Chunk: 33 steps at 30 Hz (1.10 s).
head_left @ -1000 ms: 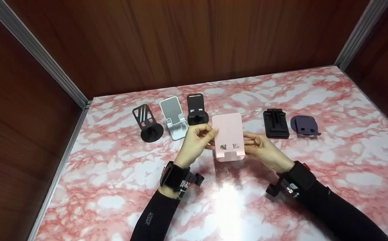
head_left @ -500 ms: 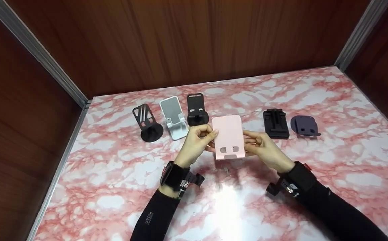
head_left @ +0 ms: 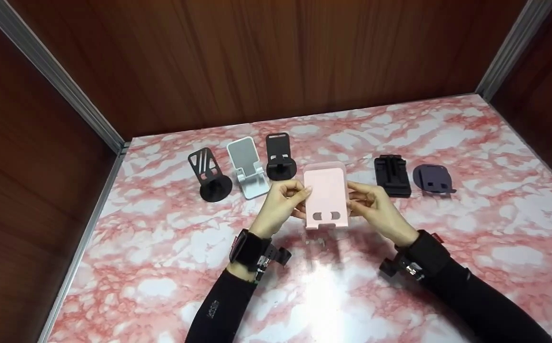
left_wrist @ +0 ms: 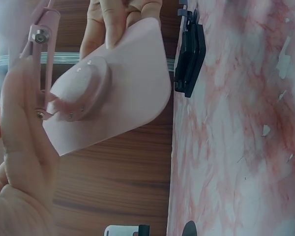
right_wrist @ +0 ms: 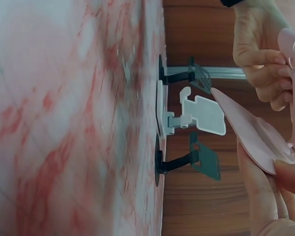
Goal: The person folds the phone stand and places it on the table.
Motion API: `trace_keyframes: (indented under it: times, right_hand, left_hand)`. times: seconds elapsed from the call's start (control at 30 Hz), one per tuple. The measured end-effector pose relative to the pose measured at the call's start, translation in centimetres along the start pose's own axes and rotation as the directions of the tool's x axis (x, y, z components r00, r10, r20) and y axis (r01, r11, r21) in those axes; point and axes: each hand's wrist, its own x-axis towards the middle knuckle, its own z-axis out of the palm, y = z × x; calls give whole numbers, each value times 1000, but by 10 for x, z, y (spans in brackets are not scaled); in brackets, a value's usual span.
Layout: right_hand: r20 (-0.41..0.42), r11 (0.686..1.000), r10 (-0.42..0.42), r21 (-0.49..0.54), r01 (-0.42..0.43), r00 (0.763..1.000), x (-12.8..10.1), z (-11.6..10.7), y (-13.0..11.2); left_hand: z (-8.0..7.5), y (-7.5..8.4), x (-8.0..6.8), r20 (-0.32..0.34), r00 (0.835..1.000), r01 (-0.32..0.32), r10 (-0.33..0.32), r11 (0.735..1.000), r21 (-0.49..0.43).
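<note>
Both hands, left hand (head_left: 279, 202) and right hand (head_left: 376, 209), pinch the pink phone stand (head_left: 326, 196) over a pink-marbled table (head_left: 161, 247), wood-panelled walls (head_left: 237, 62) behind.

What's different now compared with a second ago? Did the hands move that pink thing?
The pink phone stand has been folded: its lower flap, which stuck out below the two cut-outs a second ago, is drawn in, and the stand sits slightly higher and more upright. The left hand and right hand hold its sides as before. The five other stands on the marble table have not moved.
</note>
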Motion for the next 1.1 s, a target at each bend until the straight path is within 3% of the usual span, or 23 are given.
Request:
trace_keyframes:
  times: [0.27,0.37,0.43,0.5,0.57,0.6,0.67,0.73,0.83,0.93,1.1]
  right_hand:
    - [-22,1000,-14,-28,13,1000,0,1,-1]
    - [-9,1000,-3,8,3,1000,1,1,-2]
    - [6,999,3,46,-3,1000,1,1,-2]
    - [19,997,5,80,-7,1000,1,1,-2]
    - [31,994,8,112,-11,999,1,0,-2]
    - [34,992,9,128,-13,999,1,0,-2]
    - [37,988,10,153,-16,999,2,-1,-2]
    - [37,984,12,180,-19,999,2,-1,-3]
    - [33,978,18,207,-24,999,2,-1,-3]
    - [32,976,35,212,-41,999,1,0,-5]
    - [79,956,70,280,-90,994,0,-1,-10]
  left_hand:
    - [2,0,-1,-30,1000,7,-7,1000,16]
    - [2,2,-1,-58,998,-34,40,994,100]
    - [2,3,-1,-87,989,-94,116,971,220]
    - [1,4,-1,-117,975,-138,189,926,351]
    - [0,4,-1,-130,965,-149,226,886,440]
    - [0,4,-2,-128,968,-136,217,879,458]
    - [-1,4,-3,-95,985,-90,143,901,425]
    - [-1,5,-3,-42,998,-24,41,939,342]
    - [1,5,-3,22,997,69,-75,974,218]
    - [3,6,-3,35,994,95,-101,985,145]
    - [3,5,-1,26,996,85,-88,991,104]
